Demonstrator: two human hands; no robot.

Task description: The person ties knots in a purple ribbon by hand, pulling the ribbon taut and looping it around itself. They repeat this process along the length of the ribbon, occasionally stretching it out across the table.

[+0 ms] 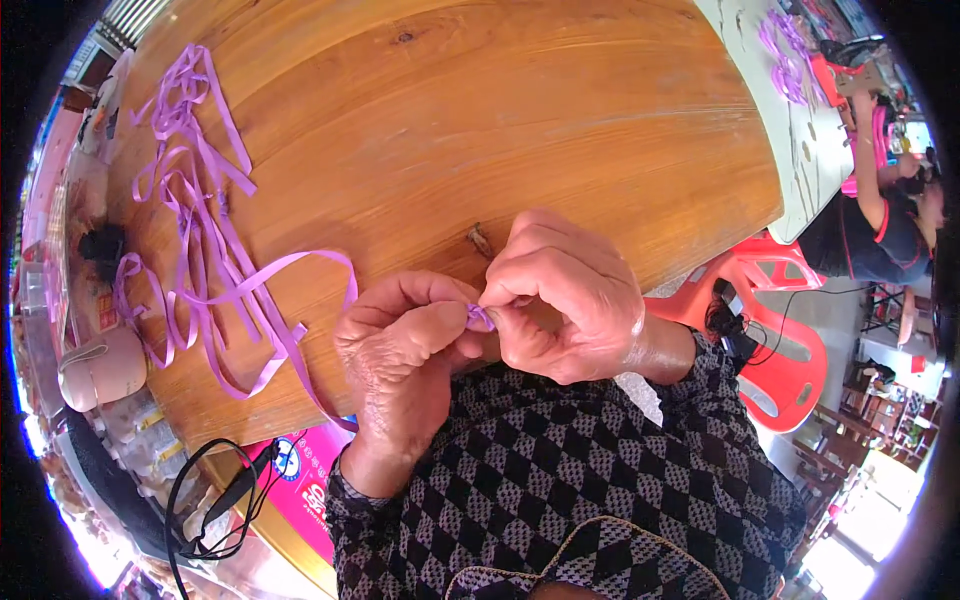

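Both of my hands meet in front of my chest over the near edge of the wooden table (520,120). A small gathered bit of purple ribbon (480,318) sits between them. My left hand (405,345) pinches it between thumb and forefinger. From the other side, my right hand (570,300) closes thumb and forefinger on the same bit. A strand of the ribbon runs back from my left hand to a loose pile of purple ribbons (215,210) on the table's left side. The exact folds between my fingertips are too small to make out.
A pink rounded case (103,370) stands at the left edge. Black cables (215,500) hang lower left. A red plastic chair (795,350) stands at right. Another person (870,225) is at a white table (765,90) with more purple ribbon (788,55).
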